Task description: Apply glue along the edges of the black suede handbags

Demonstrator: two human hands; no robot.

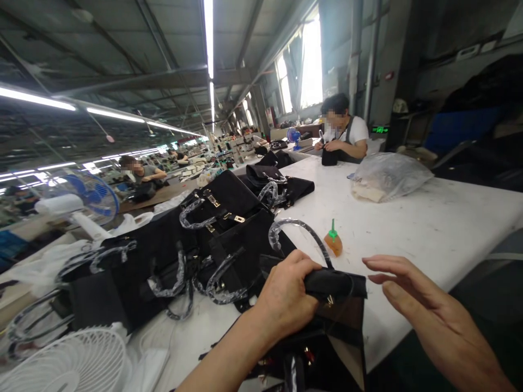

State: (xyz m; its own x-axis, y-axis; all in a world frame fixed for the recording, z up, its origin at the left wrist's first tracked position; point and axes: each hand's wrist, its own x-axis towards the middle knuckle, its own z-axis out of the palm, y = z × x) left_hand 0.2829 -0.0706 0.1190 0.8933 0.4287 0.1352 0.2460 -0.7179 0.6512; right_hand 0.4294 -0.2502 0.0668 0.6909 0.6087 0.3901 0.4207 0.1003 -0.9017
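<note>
One left hand (286, 302) clenched on black bag flap (335, 283), right hand (425, 310) open, empty

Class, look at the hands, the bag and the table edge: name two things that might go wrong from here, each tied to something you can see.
1. The left hand alone grips the black bag, which overhangs the table edge; the right hand is open and off it, so the bag might slip down.
2. The small glue bottle stands close behind the bag's wrapped handle; swinging the bag could knock it over.
</note>
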